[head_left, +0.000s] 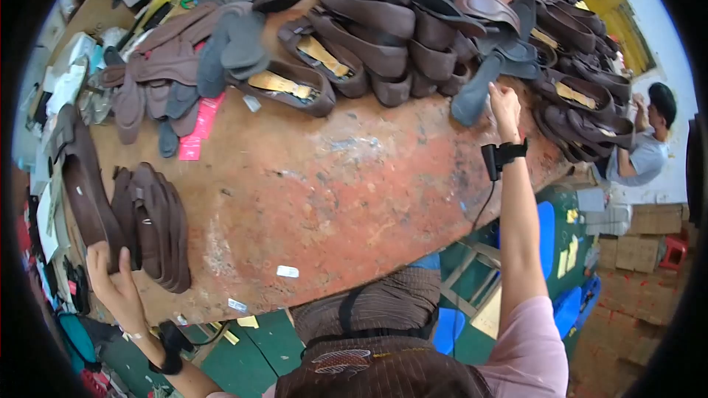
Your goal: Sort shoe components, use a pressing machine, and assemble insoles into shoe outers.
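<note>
Right grip pinches a grey insole, upper right, which I judge light, bendy, best edge-held; left grip cups a brown shoe by its heel, lower left.

light: bright, even, diffuse | brightest: pale wall at right | shadows: soft, deepest among stacked shoes | distortion: fisheye, counter edge bowed, rim fading to black | focus: mostly clear, outer edges slightly soft

We cannot tell whether the right hand pinches the grey insole or only touches it. We lose the shoe pile past the top edge; what the co-worker handles is too small for us.
</note>
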`<move>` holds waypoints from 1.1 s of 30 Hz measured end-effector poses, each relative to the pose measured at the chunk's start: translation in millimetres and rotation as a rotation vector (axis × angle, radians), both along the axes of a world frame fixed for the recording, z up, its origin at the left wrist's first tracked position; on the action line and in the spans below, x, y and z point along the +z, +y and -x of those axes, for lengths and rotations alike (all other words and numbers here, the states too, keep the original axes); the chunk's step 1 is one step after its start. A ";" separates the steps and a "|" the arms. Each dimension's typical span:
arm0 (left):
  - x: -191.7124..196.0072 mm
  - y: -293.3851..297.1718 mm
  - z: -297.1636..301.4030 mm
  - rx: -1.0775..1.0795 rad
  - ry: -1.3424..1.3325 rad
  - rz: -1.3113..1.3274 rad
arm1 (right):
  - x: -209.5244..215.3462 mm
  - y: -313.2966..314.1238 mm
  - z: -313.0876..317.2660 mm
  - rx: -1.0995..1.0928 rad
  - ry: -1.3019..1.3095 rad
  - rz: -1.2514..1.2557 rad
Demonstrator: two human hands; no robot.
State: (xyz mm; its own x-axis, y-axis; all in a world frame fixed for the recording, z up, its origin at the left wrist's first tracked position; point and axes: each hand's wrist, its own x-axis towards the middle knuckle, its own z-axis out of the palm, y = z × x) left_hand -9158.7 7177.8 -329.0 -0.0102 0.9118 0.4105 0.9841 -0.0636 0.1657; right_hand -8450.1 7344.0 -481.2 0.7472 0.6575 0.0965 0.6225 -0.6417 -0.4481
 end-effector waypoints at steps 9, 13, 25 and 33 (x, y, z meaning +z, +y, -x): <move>-20.7 65.0 -11.4 0.400 0.625 -0.057 | -4.5 -25.6 -20.3 0.145 1.067 -0.496; -59.2 134.7 -184.2 -0.430 -0.126 0.135 | 36.5 -92.8 30.0 0.069 1.621 -0.635; -60.3 61.2 -238.9 -0.620 -0.332 0.424 | 74.9 -196.1 136.4 0.244 2.125 -0.684; -124.2 -42.5 -142.9 -0.655 -0.226 0.419 | 88.2 -201.6 220.4 1.196 0.251 -0.292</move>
State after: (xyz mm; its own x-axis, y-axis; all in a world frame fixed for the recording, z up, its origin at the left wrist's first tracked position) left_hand -9015.8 7135.2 -453.2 0.5375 0.8389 0.0853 0.7082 -0.5040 0.4944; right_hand -8670.5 7142.4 -393.0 -0.2824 0.9131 0.2942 0.6219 0.4078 -0.6685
